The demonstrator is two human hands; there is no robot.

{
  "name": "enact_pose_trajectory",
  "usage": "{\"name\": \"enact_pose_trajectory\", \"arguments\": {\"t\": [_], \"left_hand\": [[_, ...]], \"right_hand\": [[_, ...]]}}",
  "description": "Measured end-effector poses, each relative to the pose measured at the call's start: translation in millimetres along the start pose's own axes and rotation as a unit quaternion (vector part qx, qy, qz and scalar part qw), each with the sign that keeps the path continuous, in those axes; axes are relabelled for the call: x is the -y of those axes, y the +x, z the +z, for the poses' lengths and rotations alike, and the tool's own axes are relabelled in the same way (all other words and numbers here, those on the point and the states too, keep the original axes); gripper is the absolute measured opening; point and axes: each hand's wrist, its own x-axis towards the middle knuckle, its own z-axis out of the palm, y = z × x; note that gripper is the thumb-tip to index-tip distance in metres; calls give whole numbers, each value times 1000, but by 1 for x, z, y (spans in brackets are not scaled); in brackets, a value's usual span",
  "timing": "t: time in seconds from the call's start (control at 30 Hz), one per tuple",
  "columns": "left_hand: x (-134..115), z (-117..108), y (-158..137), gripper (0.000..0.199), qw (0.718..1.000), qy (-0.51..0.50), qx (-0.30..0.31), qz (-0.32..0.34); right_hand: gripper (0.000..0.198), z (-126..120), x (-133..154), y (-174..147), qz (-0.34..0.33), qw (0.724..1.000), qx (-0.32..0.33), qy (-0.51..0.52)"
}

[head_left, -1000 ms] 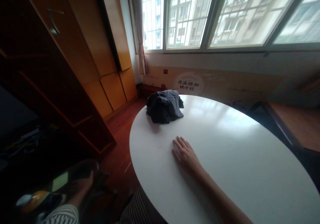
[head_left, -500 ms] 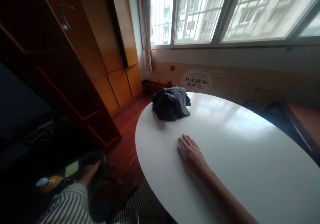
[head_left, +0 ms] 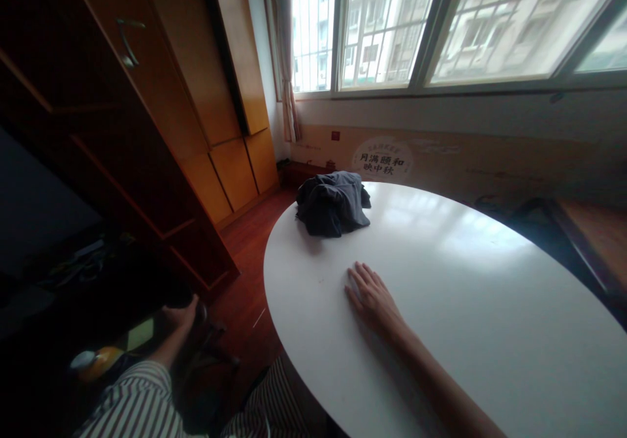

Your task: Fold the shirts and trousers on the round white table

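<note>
My right hand [head_left: 371, 294] lies flat on the white table [head_left: 490, 333], palm down with the fingers stretched out, holding nothing. Just beyond its fingertips sits a crumpled heap of dark grey cloth [head_left: 336, 203], near the table's far left edge and apart from the hand. Low on the left, my left hand [head_left: 181, 314] is over the edge of a dark round stool [head_left: 202, 326]. Shadow hides its fingers, so whether it grips anything cannot be made out. Close to that hand are a pale yellow-green flat piece [head_left: 140, 333] and a bottle of orange liquid with a white cap [head_left: 100, 361].
Wooden cabinets [head_left: 235, 170] and a dark red door [head_left: 161, 190] stand on the left. A barred window [head_left: 382, 27] runs above a printed wall panel [head_left: 441, 157]. At the right is a brown wooden piece of furniture [head_left: 588, 229]. The floor [head_left: 249, 229] is reddish wood.
My left hand has risen a little over the stool's edge, its fingers now higher and turned. My right hand and the cloth have stayed in place on the table.
</note>
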Motion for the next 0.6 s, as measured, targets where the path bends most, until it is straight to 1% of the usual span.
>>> {"name": "enact_pose_trajectory", "arguments": {"t": [0.07, 0.1, 0.2, 0.27, 0.4, 0.6], "left_hand": [[-9, 1, 2, 93, 999, -34, -15, -22], [-14, 1, 2, 93, 998, -51, -22, -16], [-27, -1, 1, 93, 992, -103, -53, 47], [-35, -3, 0, 90, 986, -134, -73, 69], [-46, -8, -2, 83, 983, -159, -70, 60], [-43, -7, 1, 82, 984, -155, -59, 66]], "right_hand": [[55, -1, 0, 0, 0, 1000, 2, 1], [55, -1, 0, 0, 0, 1000, 1, 3], [54, 1, -1, 0, -8, 1000, -5, 9], [54, 2, -2, -1, -13, 1000, -10, 5], [54, 4, -5, 0, -17, 1000, -15, -7], [54, 6, -7, 2, -30, 999, -22, -9]]}}
